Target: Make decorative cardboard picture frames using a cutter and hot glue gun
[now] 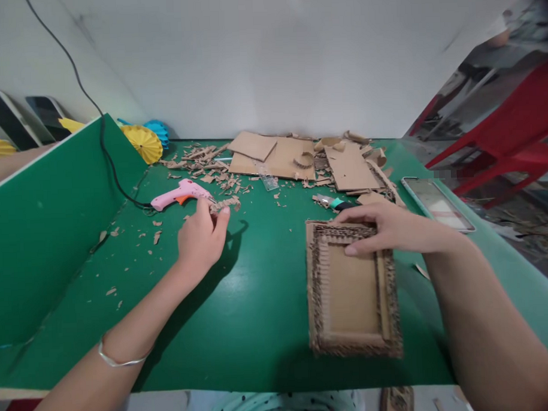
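My right hand (pixel 382 228) grips the top right edge of a rectangular cardboard frame (pixel 320 288), its thumb over the front. The frame has layered corrugated borders around a flat recessed panel (pixel 352 289). Between the thumb and fingers of my left hand (pixel 203 232) is a short, ragged cardboard strip (pixel 226 203). Just behind that hand, a pink glue gun (pixel 183 192) with an orange trigger lies on the green table, its nozzle by my fingers. A utility knife (pixel 334 202) with a black and teal handle rests right behind the frame, partly hidden by my right hand.
Cardboard sheets (pixel 294 154) and torn scraps (pixel 200 155) are spread along the back by the white wall. A phone (pixel 438 204) lies at the right. A green divider (pixel 54 231) stands at the left, a black cable (pixel 108 154) hanging over it. Red chairs (pixel 500 125) are beyond the table.
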Demonstrator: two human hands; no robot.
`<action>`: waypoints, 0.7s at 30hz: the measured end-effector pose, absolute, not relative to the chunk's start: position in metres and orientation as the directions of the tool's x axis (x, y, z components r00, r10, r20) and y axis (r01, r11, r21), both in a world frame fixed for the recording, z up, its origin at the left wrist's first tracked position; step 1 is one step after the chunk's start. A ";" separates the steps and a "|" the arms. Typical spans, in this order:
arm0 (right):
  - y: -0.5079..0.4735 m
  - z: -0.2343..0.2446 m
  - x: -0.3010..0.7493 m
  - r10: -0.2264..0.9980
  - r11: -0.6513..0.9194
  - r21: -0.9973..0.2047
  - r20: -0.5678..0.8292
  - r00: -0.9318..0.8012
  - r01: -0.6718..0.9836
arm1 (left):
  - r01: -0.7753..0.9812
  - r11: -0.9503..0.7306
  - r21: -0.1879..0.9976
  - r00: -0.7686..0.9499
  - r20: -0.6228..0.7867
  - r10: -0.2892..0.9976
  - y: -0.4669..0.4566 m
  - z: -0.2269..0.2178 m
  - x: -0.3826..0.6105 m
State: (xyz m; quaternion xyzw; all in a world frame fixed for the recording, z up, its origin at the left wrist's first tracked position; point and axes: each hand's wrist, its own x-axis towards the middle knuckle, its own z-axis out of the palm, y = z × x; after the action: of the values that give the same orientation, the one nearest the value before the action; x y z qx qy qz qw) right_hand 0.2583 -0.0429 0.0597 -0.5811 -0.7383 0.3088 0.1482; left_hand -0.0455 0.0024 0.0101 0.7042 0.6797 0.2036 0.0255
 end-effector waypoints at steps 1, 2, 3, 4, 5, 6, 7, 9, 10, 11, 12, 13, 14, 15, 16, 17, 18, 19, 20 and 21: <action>-0.041 0.059 0.257 0.951 0.126 -0.600 -0.152 -0.267 0.790 | 0.947 -0.078 0.313 -0.005 0.255 0.967 0.002 0.010 -0.045; -0.039 0.058 0.257 0.977 0.088 -0.579 -0.107 -0.182 0.810 | 0.946 -0.080 0.314 -0.004 0.260 0.966 0.002 0.011 -0.045; -0.037 0.058 0.261 0.998 0.035 -0.567 -0.015 -0.053 0.823 | 0.945 -0.084 0.317 -0.003 0.264 0.964 0.001 0.011 -0.045; -0.034 0.057 0.266 0.978 -0.023 -0.572 0.159 0.138 0.820 | 0.944 -0.086 0.319 -0.002 0.267 0.964 0.001 0.012 -0.045; -0.031 0.056 0.273 0.886 -0.064 -0.592 0.337 0.319 0.804 | 0.943 -0.088 0.321 -0.002 0.268 0.963 0.000 0.012 -0.045; -0.029 0.056 0.280 0.747 -0.070 -0.628 0.482 0.458 0.775 | 0.943 -0.087 0.322 -0.002 0.266 0.964 0.000 0.013 -0.044; -0.027 0.055 0.286 0.609 -0.035 -0.677 0.569 0.552 0.735 | 0.943 -0.085 0.323 -0.002 0.262 0.965 0.000 0.013 -0.044; -0.024 0.052 0.292 0.520 0.097 -0.802 0.546 0.657 0.589 | 0.944 -0.078 0.321 -0.006 0.252 0.968 0.000 0.013 -0.044; -0.023 0.051 0.290 0.599 0.133 -0.868 0.454 0.659 0.477 | 0.944 -0.075 0.322 -0.008 0.250 0.968 0.000 0.013 -0.044; -0.023 0.048 0.284 0.731 0.119 -0.925 0.328 0.598 0.362 | 0.943 -0.074 0.325 -0.010 0.250 0.968 0.000 0.013 -0.044; -0.024 0.045 0.275 0.862 0.050 -0.960 0.181 0.473 0.277 | 0.942 -0.073 0.329 -0.012 0.251 0.968 0.000 0.013 -0.044; -0.024 0.042 0.264 0.956 -0.047 -0.966 0.030 0.292 0.253 | 0.940 -0.074 0.333 -0.014 0.255 0.967 0.000 0.012 -0.044; -0.025 0.038 0.253 0.988 -0.127 -0.948 -0.093 0.125 0.293 | 0.938 -0.076 0.338 -0.015 0.258 0.966 0.001 0.012 -0.045; -0.025 0.035 0.243 0.985 -0.161 -0.914 -0.172 0.006 0.372 | 0.936 -0.077 0.343 -0.017 0.262 0.965 0.001 0.013 -0.045; -0.025 0.032 0.235 0.973 -0.162 -0.877 -0.219 -0.075 0.451 | 0.934 -0.079 0.348 -0.018 0.265 0.964 0.001 0.013 -0.045; -0.025 0.030 0.232 0.965 -0.150 -0.845 -0.239 -0.112 0.514 | 0.932 -0.081 0.352 -0.018 0.269 0.963 0.000 0.013 -0.046; -0.024 0.029 0.234 0.970 -0.135 -0.814 -0.225 -0.092 0.564 | 0.930 -0.084 0.357 -0.018 0.273 0.962 0.000 0.014 -0.046; -0.024 0.029 0.240 0.986 -0.125 -0.787 -0.167 -0.014 0.604 | 0.929 -0.088 0.360 -0.017 0.279 0.960 0.000 0.014 -0.046; -0.024 0.031 0.251 0.991 -0.126 -0.752 -0.071 0.111 0.647 | 0.927 -0.090 0.364 -0.020 0.286 0.958 0.000 0.015 -0.046; -0.024 0.033 0.264 0.958 -0.125 -0.713 0.094 0.272 0.690 | 0.924 -0.093 0.370 -0.021 0.294 0.956 0.000 0.015 -0.046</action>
State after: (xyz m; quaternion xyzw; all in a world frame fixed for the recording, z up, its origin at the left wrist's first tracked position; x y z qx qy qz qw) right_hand 0.2636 -0.0242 0.0335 -0.7231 -0.5696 0.1994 0.3360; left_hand -0.0460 -0.0001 0.0150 0.6988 0.6725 0.2415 0.0326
